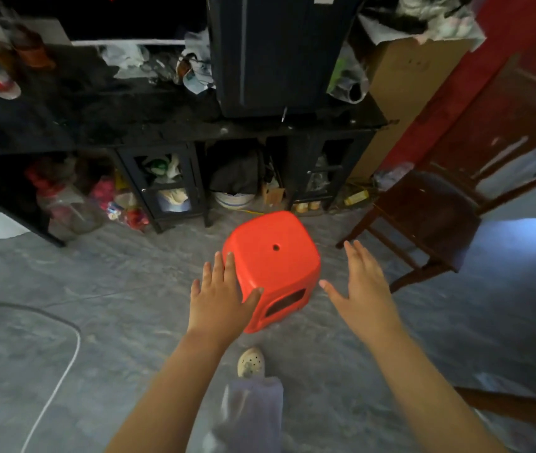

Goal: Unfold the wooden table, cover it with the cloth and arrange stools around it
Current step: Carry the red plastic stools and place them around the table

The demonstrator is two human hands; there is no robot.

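The grey mottled concrete floor point(129, 305) carries a square red-orange plastic stool point(273, 256) at its centre. From the stool, a dark wooden chair point(430, 210) stands at 2 o'clock, a black low cabinet point(162, 125) at 12, a cream perforated clog point(251, 361) at 6, and a white cable point(60, 377) curves at 8.

Head-worn wide view, forward and downward, near stool point(273, 256)

both hands point(219, 297) point(363, 286) flank a red stool point(273, 256), fingers straight.
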